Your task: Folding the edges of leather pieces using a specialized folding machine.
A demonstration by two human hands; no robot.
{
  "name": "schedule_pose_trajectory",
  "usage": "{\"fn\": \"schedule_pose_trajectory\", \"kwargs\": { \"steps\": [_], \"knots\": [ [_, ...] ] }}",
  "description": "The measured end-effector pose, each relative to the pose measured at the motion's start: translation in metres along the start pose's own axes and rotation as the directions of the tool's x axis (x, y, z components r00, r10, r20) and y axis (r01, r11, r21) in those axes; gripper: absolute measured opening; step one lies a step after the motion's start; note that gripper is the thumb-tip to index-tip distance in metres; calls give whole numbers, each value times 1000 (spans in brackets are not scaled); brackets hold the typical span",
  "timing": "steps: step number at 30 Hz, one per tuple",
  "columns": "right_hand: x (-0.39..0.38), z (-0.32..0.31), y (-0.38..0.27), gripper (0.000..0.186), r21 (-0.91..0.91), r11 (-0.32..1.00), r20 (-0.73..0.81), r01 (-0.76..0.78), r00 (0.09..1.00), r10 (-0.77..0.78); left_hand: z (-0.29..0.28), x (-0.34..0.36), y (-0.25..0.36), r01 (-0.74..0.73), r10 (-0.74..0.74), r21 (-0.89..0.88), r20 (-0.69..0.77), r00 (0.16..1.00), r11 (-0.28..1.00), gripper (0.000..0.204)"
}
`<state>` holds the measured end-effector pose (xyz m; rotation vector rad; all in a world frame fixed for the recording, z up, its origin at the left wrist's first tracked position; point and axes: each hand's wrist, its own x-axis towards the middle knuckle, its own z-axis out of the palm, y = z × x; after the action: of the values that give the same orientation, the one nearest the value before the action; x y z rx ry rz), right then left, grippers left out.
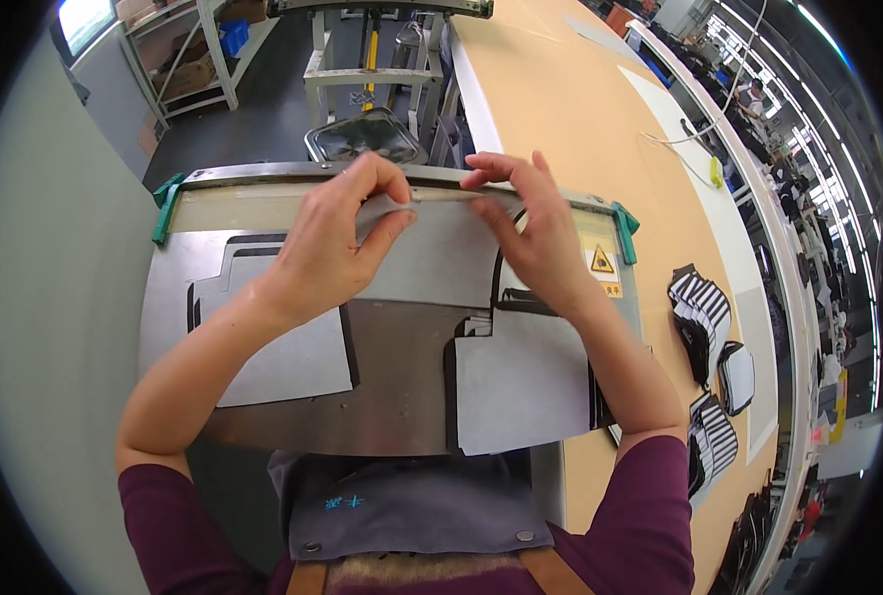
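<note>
Hands over metal worktop, workshop floor

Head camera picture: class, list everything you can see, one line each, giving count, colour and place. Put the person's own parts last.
Grey sheet: one, grey, across the far part of the metal plate, pinched by both hands.
Grey cut pieces: two, grey with black edging, one at left, one at right on the plate.
Metal plate: one, silver, in front of the person.
Green clips: two, at the plate's far left and far right corners.
Striped pieces: several, black and white, on the tan table at right.
Shelving: one, pale, far left.
Apron: one, grey, lower edge.
Left hand: one, pinching the sheet.
Right hand: one, fingers on the sheet's far edge.
</note>
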<state>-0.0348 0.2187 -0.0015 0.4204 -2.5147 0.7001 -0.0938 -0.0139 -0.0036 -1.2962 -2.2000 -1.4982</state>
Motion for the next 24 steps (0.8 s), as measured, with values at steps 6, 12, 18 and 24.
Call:
{"fn": "schedule_pose_trajectory", "kwargs": {
  "steps": [6,12,18,24],
  "knots": [
    [-5,-105,-16,11,441,805,257,-397,915,311,-42,-5,42,301,-256,-212,217,942,930,15],
    [-87,-75,-12,33,-73,943,363,-324,873,328,-53,-78,-14,85,-167,470,137,976,879,31],
    [-112,-41,-27,66,-282,959,556,-38,808,195,-55,-74,-26,138,-246,511,149,958,848,24],
    [-51,-7,-41,51,95,994,317,-51,948,18,-71,-58,-35,228,-386,473,270,882,851,15]
  ]
}}
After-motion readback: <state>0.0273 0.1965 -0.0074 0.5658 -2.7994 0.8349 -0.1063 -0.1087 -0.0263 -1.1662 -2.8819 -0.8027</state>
